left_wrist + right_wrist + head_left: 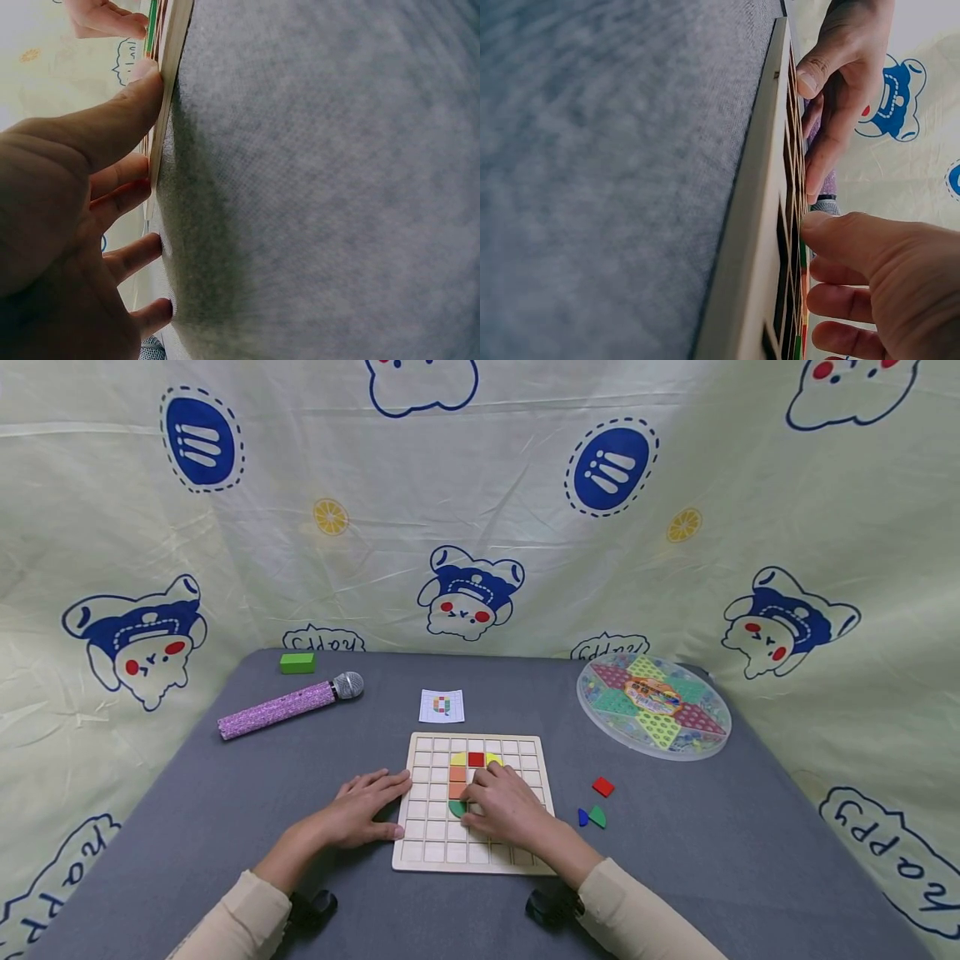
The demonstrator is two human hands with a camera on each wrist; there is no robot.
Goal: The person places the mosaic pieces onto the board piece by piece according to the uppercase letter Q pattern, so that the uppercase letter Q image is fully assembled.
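Observation:
A pale wooden grid board [427, 853] lies on the table, with yellow, red, orange and green pieces in its squares. My left hand [362, 810] rests at the board's left edge, thumb and fingertips spread against the rim. My right hand [506, 806] is over the middle of the board. Its thumb and fingertips touch down beside a green rounded piece [457, 809], below two orange squares [457, 782]. A red square [476, 759] sits between two yellow pieces in an upper row. Squares under the right palm are hidden.
Behind the board lies a small pattern card [442, 706]. Loose red [603, 787], green [597, 817] and blue pieces [582, 817] lie right of it. A glittery microphone [288, 708], green block [297, 663] and round game board [654, 706] stand farther back.

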